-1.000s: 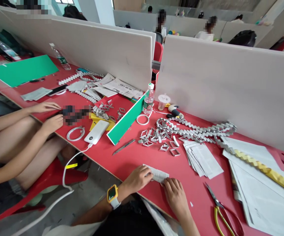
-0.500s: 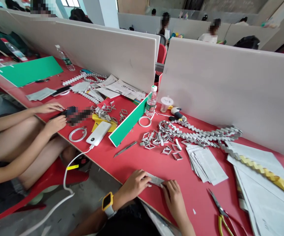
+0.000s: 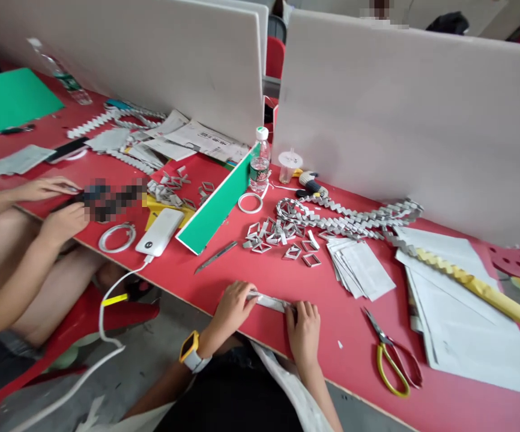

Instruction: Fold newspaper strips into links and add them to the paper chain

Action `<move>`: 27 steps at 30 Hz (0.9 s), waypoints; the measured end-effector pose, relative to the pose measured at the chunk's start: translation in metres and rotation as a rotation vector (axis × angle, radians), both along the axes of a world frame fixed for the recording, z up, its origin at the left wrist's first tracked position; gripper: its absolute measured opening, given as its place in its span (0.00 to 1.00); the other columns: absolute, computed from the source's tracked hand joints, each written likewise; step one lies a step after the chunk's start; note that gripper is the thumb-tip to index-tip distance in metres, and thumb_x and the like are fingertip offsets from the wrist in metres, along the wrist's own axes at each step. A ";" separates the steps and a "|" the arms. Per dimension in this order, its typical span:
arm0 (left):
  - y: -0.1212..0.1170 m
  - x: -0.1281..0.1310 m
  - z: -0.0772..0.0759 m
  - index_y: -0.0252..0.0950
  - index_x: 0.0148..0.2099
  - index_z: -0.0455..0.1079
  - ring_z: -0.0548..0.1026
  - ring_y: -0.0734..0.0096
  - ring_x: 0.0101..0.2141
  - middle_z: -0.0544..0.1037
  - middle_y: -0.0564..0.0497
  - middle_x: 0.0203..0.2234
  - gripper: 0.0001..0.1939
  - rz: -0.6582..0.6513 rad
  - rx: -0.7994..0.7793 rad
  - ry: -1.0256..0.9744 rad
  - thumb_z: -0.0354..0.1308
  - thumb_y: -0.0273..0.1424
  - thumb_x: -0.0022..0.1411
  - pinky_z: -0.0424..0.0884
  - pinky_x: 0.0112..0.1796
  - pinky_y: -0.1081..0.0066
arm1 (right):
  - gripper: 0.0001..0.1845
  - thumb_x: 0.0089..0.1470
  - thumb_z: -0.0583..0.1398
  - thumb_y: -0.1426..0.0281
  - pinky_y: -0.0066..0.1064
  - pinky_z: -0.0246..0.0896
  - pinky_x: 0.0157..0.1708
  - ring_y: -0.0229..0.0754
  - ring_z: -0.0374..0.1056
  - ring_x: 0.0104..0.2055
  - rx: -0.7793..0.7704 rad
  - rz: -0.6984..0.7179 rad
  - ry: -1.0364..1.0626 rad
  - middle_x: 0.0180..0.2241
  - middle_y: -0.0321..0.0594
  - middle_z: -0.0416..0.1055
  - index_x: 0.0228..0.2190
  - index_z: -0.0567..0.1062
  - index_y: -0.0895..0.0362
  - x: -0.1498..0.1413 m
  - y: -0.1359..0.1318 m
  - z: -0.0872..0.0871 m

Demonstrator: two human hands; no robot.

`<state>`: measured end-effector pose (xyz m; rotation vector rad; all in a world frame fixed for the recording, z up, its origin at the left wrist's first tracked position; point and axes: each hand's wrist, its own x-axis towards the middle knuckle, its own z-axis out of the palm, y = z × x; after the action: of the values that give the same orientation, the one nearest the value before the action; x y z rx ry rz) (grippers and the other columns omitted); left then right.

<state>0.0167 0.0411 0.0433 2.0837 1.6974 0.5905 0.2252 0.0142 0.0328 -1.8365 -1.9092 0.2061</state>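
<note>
A narrow folded paper strip (image 3: 271, 302) lies along the near edge of the red table. My left hand (image 3: 234, 307) has its fingers closed on the strip's left end, and my right hand (image 3: 304, 330) grips the right end. The fingertips partly cover both ends. Beyond my hands is a loose pile of folded paper links (image 3: 282, 234). Paper slips (image 3: 361, 270) are stacked to the right of the pile. A zigzag paper chain (image 3: 354, 225) lies behind, its right part running into a yellow length (image 3: 480, 282).
Pliers (image 3: 388, 354) with yellow and red handles lie at right beside large paper sheets (image 3: 476, 330). A craft knife (image 3: 215, 257) lies left of the links. A green divider (image 3: 217, 207), a water bottle (image 3: 260, 162) and a power bank (image 3: 160, 231) stand or lie left. A co-worker's hands (image 3: 64, 222) are further left.
The strip between my hands looks narrower, with a crease along it. My hands have stayed at its two ends. The camera view has tilted down and shifted right.
</note>
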 end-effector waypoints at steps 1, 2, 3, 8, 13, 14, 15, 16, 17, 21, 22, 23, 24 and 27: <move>-0.001 -0.002 -0.002 0.39 0.43 0.70 0.77 0.66 0.38 0.79 0.50 0.36 0.06 0.017 0.004 -0.017 0.58 0.34 0.65 0.71 0.40 0.67 | 0.17 0.68 0.49 0.61 0.36 0.52 0.35 0.47 0.59 0.34 -0.010 -0.019 -0.013 0.29 0.41 0.69 0.28 0.67 0.52 -0.001 0.000 0.000; -0.001 -0.004 -0.004 0.39 0.44 0.70 0.77 0.66 0.38 0.79 0.50 0.35 0.08 0.035 0.010 -0.031 0.59 0.35 0.64 0.72 0.39 0.67 | 0.17 0.68 0.49 0.61 0.36 0.52 0.35 0.47 0.59 0.34 -0.018 -0.035 -0.025 0.29 0.41 0.69 0.28 0.67 0.52 -0.002 0.000 -0.001; -0.001 -0.005 -0.006 0.38 0.44 0.70 0.77 0.66 0.37 0.79 0.50 0.35 0.09 0.051 0.017 -0.044 0.60 0.36 0.64 0.72 0.39 0.67 | 0.17 0.68 0.49 0.61 0.35 0.52 0.35 0.47 0.59 0.34 -0.026 -0.050 -0.037 0.29 0.41 0.69 0.28 0.67 0.52 -0.003 -0.001 -0.001; 0.001 -0.004 -0.010 0.38 0.42 0.71 0.77 0.68 0.32 0.79 0.50 0.31 0.11 0.110 0.010 -0.076 0.57 0.40 0.65 0.72 0.36 0.69 | 0.18 0.68 0.49 0.61 0.36 0.50 0.36 0.47 0.59 0.35 -0.054 -0.102 -0.103 0.30 0.41 0.69 0.28 0.67 0.53 -0.008 -0.002 -0.003; 0.007 0.002 -0.007 0.38 0.37 0.71 0.76 0.71 0.27 0.79 0.52 0.27 0.14 0.192 -0.049 -0.101 0.59 0.44 0.63 0.71 0.32 0.72 | 0.18 0.68 0.49 0.63 0.37 0.48 0.36 0.48 0.59 0.35 -0.071 -0.125 -0.196 0.30 0.42 0.68 0.27 0.67 0.53 -0.012 -0.001 -0.003; 0.008 0.003 -0.006 0.38 0.37 0.71 0.75 0.72 0.26 0.78 0.53 0.26 0.15 0.208 -0.066 -0.106 0.59 0.45 0.62 0.70 0.30 0.73 | 0.18 0.68 0.49 0.63 0.37 0.48 0.36 0.48 0.59 0.35 -0.073 -0.128 -0.213 0.30 0.43 0.68 0.27 0.68 0.53 -0.013 -0.001 -0.003; 0.009 0.004 -0.005 0.39 0.36 0.71 0.75 0.72 0.25 0.78 0.53 0.25 0.15 0.222 -0.079 -0.109 0.59 0.46 0.62 0.69 0.29 0.73 | 0.17 0.68 0.49 0.64 0.37 0.48 0.35 0.48 0.59 0.35 -0.074 -0.131 -0.229 0.30 0.43 0.69 0.27 0.68 0.53 -0.013 -0.001 -0.003; 0.009 0.005 -0.004 0.39 0.35 0.71 0.74 0.73 0.25 0.78 0.53 0.24 0.15 0.237 -0.087 -0.109 0.59 0.46 0.62 0.68 0.29 0.73 | 0.17 0.68 0.49 0.64 0.37 0.48 0.35 0.48 0.59 0.35 -0.074 -0.132 -0.244 0.30 0.43 0.69 0.27 0.68 0.53 -0.014 -0.001 -0.003; 0.010 0.006 -0.003 0.38 0.35 0.71 0.74 0.73 0.24 0.78 0.53 0.24 0.16 0.249 -0.090 -0.103 0.59 0.46 0.62 0.67 0.28 0.74 | 0.17 0.68 0.49 0.65 0.37 0.48 0.35 0.48 0.60 0.35 -0.075 -0.133 -0.258 0.30 0.43 0.69 0.27 0.68 0.53 -0.014 -0.001 -0.002; 0.009 0.009 -0.002 0.38 0.32 0.72 0.74 0.73 0.26 0.78 0.52 0.25 0.16 0.260 -0.069 -0.049 0.57 0.45 0.63 0.65 0.30 0.74 | 0.16 0.67 0.51 0.66 0.37 0.48 0.36 0.48 0.61 0.35 -0.084 -0.133 -0.308 0.29 0.43 0.69 0.28 0.70 0.54 -0.016 -0.001 -0.001; 0.009 0.010 -0.003 0.38 0.32 0.72 0.74 0.72 0.27 0.78 0.52 0.25 0.15 0.255 -0.067 -0.034 0.57 0.44 0.63 0.65 0.30 0.74 | 0.15 0.67 0.52 0.66 0.37 0.48 0.36 0.47 0.61 0.36 -0.087 -0.134 -0.319 0.29 0.42 0.69 0.28 0.70 0.54 -0.016 0.000 0.000; 0.009 0.010 -0.003 0.38 0.33 0.72 0.74 0.72 0.28 0.78 0.52 0.26 0.15 0.251 -0.065 -0.020 0.57 0.44 0.63 0.65 0.31 0.73 | 0.14 0.66 0.52 0.67 0.37 0.48 0.36 0.47 0.61 0.36 -0.090 -0.135 -0.331 0.30 0.42 0.70 0.28 0.70 0.54 -0.017 0.000 0.001; 0.008 0.011 -0.004 0.38 0.33 0.73 0.74 0.72 0.29 0.79 0.52 0.26 0.14 0.249 -0.061 -0.007 0.57 0.43 0.64 0.65 0.32 0.73 | 0.14 0.66 0.53 0.67 0.37 0.49 0.37 0.47 0.62 0.36 -0.092 -0.136 -0.342 0.30 0.42 0.70 0.29 0.70 0.55 -0.017 0.000 0.002; 0.007 0.012 -0.006 0.38 0.33 0.73 0.74 0.72 0.30 0.78 0.52 0.27 0.14 0.246 -0.035 0.023 0.57 0.42 0.65 0.64 0.33 0.73 | 0.13 0.65 0.54 0.68 0.37 0.49 0.36 0.47 0.62 0.35 -0.085 -0.136 -0.375 0.30 0.42 0.70 0.28 0.70 0.55 -0.018 0.001 0.004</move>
<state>0.0283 0.0485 0.0373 1.8777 1.9796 0.6057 0.2075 0.0149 0.0368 -2.1761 -2.0294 -0.1129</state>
